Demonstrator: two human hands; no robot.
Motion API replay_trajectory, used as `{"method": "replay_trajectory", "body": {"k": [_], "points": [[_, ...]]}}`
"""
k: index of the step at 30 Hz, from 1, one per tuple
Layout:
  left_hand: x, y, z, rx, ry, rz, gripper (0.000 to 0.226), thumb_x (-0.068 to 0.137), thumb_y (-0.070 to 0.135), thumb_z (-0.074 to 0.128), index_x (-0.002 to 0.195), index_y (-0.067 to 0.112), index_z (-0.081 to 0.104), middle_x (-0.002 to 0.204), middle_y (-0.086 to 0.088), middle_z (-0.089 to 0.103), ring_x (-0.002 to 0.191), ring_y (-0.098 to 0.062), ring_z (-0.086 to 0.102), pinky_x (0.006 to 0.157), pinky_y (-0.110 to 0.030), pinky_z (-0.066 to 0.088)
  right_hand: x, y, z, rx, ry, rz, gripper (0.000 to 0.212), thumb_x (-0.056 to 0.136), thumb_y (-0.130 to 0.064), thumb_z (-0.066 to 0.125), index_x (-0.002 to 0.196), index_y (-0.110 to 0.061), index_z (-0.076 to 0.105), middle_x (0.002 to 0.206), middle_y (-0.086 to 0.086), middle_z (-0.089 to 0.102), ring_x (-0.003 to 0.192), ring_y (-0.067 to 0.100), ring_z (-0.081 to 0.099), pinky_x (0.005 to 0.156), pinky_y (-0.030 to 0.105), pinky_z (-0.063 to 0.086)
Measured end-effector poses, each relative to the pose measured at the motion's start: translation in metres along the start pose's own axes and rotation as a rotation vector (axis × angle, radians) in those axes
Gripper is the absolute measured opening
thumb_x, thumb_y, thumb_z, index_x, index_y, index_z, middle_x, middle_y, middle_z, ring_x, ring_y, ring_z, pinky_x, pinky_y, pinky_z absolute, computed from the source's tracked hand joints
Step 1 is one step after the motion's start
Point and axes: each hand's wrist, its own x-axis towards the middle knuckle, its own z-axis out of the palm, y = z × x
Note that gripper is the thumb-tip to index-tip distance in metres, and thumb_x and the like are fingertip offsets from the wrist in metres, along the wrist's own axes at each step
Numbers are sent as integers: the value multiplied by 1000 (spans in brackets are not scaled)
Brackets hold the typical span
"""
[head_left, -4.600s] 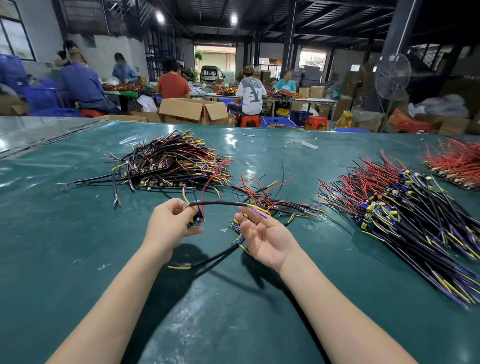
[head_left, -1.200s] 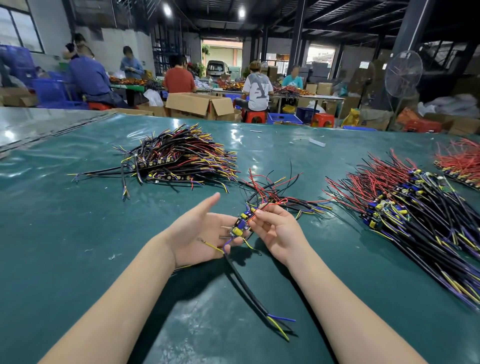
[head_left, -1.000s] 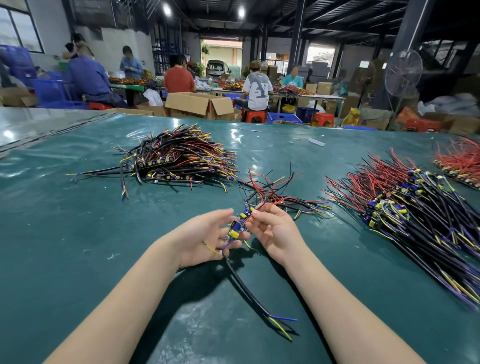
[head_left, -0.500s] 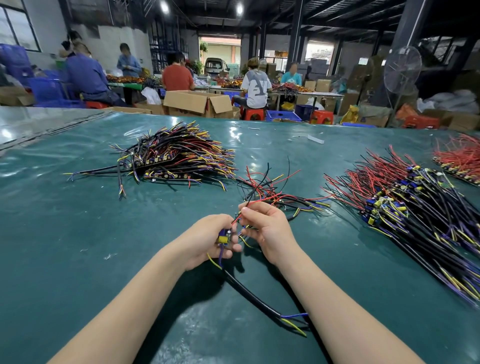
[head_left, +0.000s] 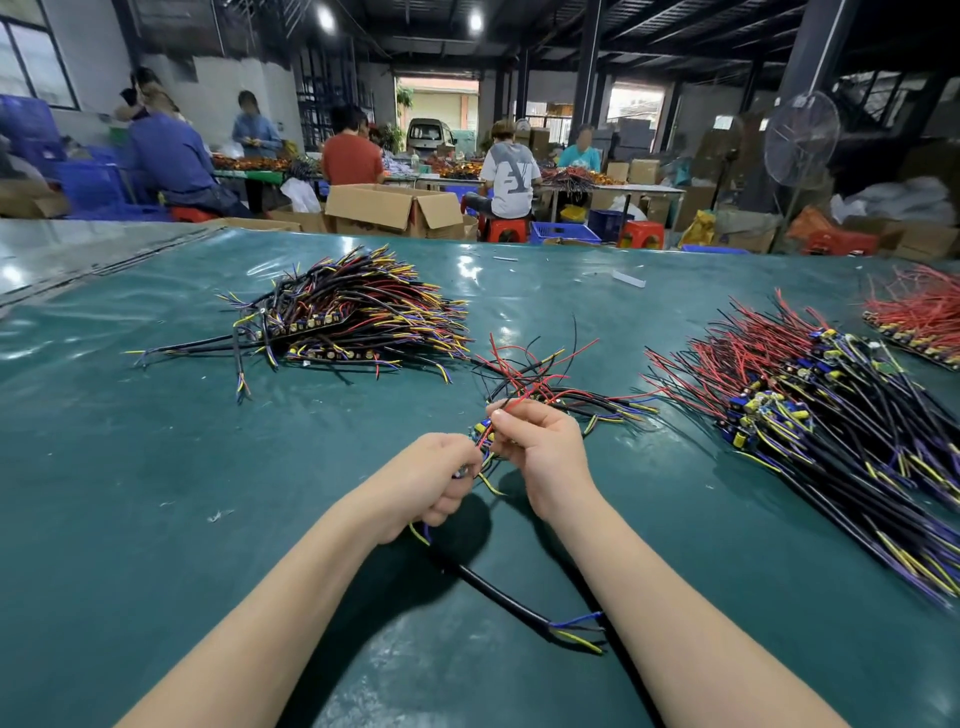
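Tabletop (head_left: 156, 493), loose tangle (head_left: 545, 384) mid-way; black cable (head_left: 498, 597) trails down from left hand (head_left: 431, 480), curled round its upper end. Right hand (head_left: 545, 457), close beside, pinches red wire (head_left: 485, 436). A hard pull could snag the tangle or tear the lead off.

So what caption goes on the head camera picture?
Left hand and right hand hold one harness over the table.
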Motion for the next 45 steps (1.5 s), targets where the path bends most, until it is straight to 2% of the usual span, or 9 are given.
{"method": "replay_trajectory", "body": {"k": [6, 9, 13, 20, 24, 27, 32, 37, 45], "points": [[-2, -2, -4, 144, 140, 142, 15, 91, 8, 43, 79, 15, 39, 34, 8, 38, 28, -7, 25, 32, -15, 19, 2, -5, -3, 130, 91, 32, 24, 86, 7, 53, 68, -7, 60, 44, -7, 55, 40, 3, 53, 46, 15, 50], [-2, -2, -3, 292, 177, 187, 17, 91, 9, 42, 77, 16, 36, 34, 5, 47, 26, -6, 29, 32, -14, 23, 3, -8, -5, 149, 108, 62, 25, 89, 5, 51, 66, -5, 58, 43, -3, 57, 37, 5, 55, 43, 17, 50], [-5, 0, -2, 322, 57, 100, 21, 91, 7, 39, 73, 15, 32, 36, 3, 48, 26, -9, 28, 32, -13, 20, 3, -11, -8, 100, 83, 77, 28, 91, 3, 46, 66, -2, 56, 41, 0, 58, 35, 7, 55, 39, 18, 48], [-4, -2, -3, 334, 86, 69, 19, 89, 9, 39, 71, 12, 40, 60, -2, 53, 35, -11, 41, 33, -16, 29, 5, -11, -11, 0, 121, -40, 24, 85, 10, 53, 65, -4, 56, 43, -3, 58, 38, 6, 55, 44, 17, 50], [0, -5, -5, 440, 210, 163, 22, 84, 9, 46, 63, 14, 44, 53, 3, 56, 30, -5, 42, 37, -17, 33, 7, -11, -14, 3, 183, -94, 24, 81, 14, 56, 65, -4, 59, 44, -6, 57, 41, 4, 55, 49, 15, 51], [2, -8, -7, 420, 211, 199, 20, 83, 7, 48, 66, 14, 44, 48, 6, 58, 34, -6, 45, 39, -17, 33, 9, -11, -15, 59, 191, -70, 24, 83, 12, 54, 66, -5, 57, 44, -5, 56, 41, 5, 56, 49, 18, 53], [4, -8, -8, 409, 182, 221, 19, 87, 9, 46, 79, 27, 48, 38, 9, 51, 36, -6, 37, 47, -24, 30, 11, -13, -17, 114, 175, -49, 28, 87, 7, 52, 63, -7, 54, 42, -2, 57, 38, 7, 56, 45, 19, 52], [4, -7, -5, 402, 183, 228, 22, 87, 8, 44, 73, 25, 51, 34, 8, 45, 34, -4, 36, 39, -14, 27, 12, -12, -18, 77, 208, -94, 25, 84, 13, 54, 69, -6, 59, 46, -6, 56, 41, 3, 54, 45, 16, 50], [4, -8, -4, 391, 162, 203, 22, 87, 11, 46, 67, 19, 50, 32, 6, 40, 32, -6, 35, 43, -21, 26, 11, -14, -19, 49, 198, -124, 24, 82, 13, 55, 67, -6, 55, 44, -2, 59, 40, 8, 59, 44, 17, 50]]}}
